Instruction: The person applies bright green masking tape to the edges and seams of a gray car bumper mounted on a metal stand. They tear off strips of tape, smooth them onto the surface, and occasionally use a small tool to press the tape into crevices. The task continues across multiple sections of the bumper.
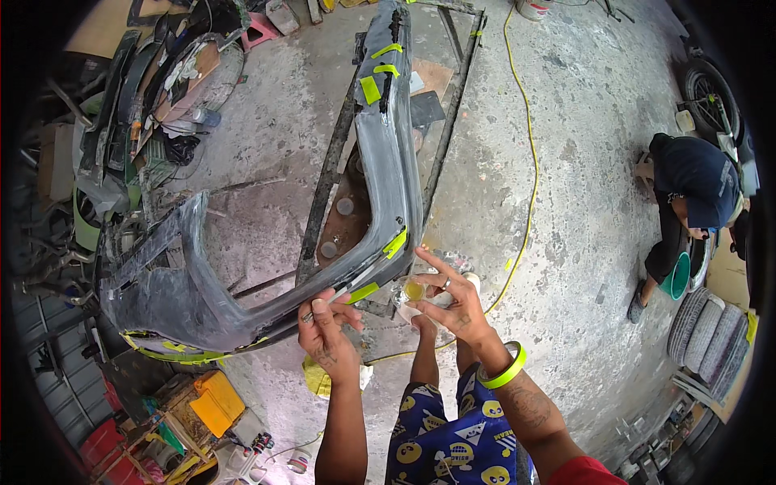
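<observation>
In front of me stands a large curved grey vehicle body panel (392, 170) with sanded patches and strips of bright yellow-green tape (394, 242). My right hand (459, 311) holds a small clear cup (415, 289) with yellowish liquid in it, close to the panel's near edge. Around my right wrist sits a roll of yellow-green tape (503, 368). At the panel's lower edge, my left hand (330, 327) is closed, thumb against fingers, on a thin pale stick (339, 292). Whether the stick's tip touches the panel I cannot tell.
A dark metal frame (440, 153) lies under the panel. A yellow hose (529, 145) runs across the concrete floor. To the right a person (699, 186) bends over a green basin (677, 275) near several tyres (703, 339). Piled parts (133, 121) crowd the left.
</observation>
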Motion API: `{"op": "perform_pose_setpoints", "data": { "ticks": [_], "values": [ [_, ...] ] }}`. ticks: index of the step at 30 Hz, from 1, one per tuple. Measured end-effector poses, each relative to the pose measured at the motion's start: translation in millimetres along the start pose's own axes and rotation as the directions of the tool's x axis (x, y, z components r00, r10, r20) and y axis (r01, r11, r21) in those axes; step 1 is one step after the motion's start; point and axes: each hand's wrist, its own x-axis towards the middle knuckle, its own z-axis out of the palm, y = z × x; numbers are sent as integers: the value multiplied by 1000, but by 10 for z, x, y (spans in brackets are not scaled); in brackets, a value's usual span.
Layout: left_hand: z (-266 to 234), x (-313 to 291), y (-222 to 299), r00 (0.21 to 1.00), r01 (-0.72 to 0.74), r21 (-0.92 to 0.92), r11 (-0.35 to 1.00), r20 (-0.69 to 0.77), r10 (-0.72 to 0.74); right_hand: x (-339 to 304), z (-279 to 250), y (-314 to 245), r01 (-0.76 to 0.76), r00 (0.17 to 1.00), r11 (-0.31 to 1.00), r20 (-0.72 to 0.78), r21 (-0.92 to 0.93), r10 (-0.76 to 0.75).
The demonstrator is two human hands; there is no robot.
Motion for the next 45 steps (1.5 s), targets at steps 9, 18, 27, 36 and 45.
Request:
{"op": "perform_pose_setpoints", "data": {
  "ticks": [9,18,27,36,45],
  "values": [
    [-57,-76,242,999,2,-30,1000,-38,-4,-65,-276,12,-25,1000,999,18,-27,26],
    [-29,-173,226,997,26,69,997,-72,-21,-15,-503,-18,-33,996,996,76,-81,39],
    [-12,-203,105,970,-205,242,949,178,164,60,-452,49,1,986,997,165,-80,12],
    [14,-329,49,955,-272,287,919,199,220,142,-399,69,18,980,994,197,-109,4],
    [31,-350,-63,960,-267,299,916,166,226,178,-374,85,20,978,992,211,-123,7]
  ]
}}
